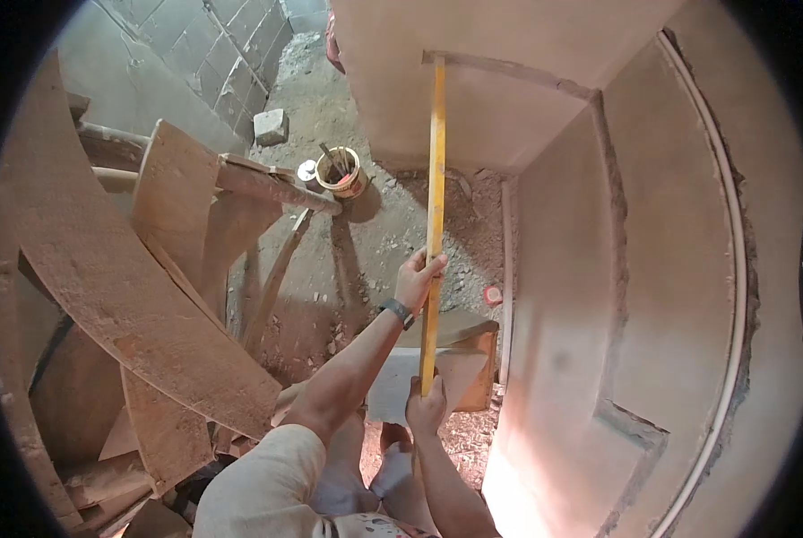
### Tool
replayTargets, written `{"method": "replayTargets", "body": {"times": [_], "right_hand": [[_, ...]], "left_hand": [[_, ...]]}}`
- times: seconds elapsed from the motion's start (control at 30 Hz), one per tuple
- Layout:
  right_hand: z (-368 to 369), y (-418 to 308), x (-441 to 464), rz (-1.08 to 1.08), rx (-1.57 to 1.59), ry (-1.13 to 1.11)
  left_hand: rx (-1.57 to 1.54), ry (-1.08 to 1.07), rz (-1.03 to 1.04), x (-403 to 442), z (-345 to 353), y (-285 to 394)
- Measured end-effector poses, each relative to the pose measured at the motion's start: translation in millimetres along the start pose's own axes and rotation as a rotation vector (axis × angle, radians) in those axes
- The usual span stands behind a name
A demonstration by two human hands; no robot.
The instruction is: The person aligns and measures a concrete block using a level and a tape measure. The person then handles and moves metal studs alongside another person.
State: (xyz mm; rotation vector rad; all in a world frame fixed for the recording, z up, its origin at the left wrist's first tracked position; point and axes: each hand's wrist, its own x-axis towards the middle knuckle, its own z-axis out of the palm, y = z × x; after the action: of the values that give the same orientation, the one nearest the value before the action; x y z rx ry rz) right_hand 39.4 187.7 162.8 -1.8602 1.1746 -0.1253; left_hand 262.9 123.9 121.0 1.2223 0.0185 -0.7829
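A long yellow spirit level (436, 161), its vials not visible, stretches away from me toward the facing wall. Its far end meets the left end of a chased groove (518, 70) in that wall; whether they touch I cannot tell. My left hand (417, 280), a dark watch on its wrist, is closed around the level's middle. Farther back, my right hand (427, 408) grips the near end, fingers partly hidden. Beneath the near part of the level stands a brown box-like block (478, 363) with a pale sheet (392, 381) on it.
Curved wooden boards (106, 296) and a pole (267, 184) crowd the left. A bucket of tools (341, 172) and a concrete block (271, 127) rest on the rubble-strewn floor. Along the right wall (563, 296) run a groove and a pale conduit (731, 224).
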Motion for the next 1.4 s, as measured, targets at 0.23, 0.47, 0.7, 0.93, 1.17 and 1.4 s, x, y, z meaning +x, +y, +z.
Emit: {"method": "replayTargets", "body": {"times": [0.23, 0.47, 0.7, 0.93, 1.17, 1.4], "right_hand": [[15.0, -7.6, 18.2, 0.097, 0.022, -0.026], [27.2, -4.8, 32.3, 0.045, -0.104, 0.025], [43.9, 2.4, 37.6, -0.014, -0.135, 0.055], [44.6, 0.5, 38.6, -0.078, -0.153, 0.048], [42.3, 3.3, 40.4, 0.093, -0.118, -0.098], [41.8, 3.7, 37.6, 0.083, -0.070, -0.095]], "left_hand": [[-0.004, 0.004, 0.005, 25.0, 0.7, 2.2], [-0.099, -0.006, -0.027, 39.2, -4.4, 10.4], [-0.106, -0.042, -0.065, 47.4, -17.8, 7.4], [-0.087, -0.016, -0.072, 45.6, -20.5, 5.8], [-0.061, 0.008, -0.060, 44.4, -19.4, 3.3], [-0.087, 0.046, -0.032, 37.6, -15.1, 6.8]]}}
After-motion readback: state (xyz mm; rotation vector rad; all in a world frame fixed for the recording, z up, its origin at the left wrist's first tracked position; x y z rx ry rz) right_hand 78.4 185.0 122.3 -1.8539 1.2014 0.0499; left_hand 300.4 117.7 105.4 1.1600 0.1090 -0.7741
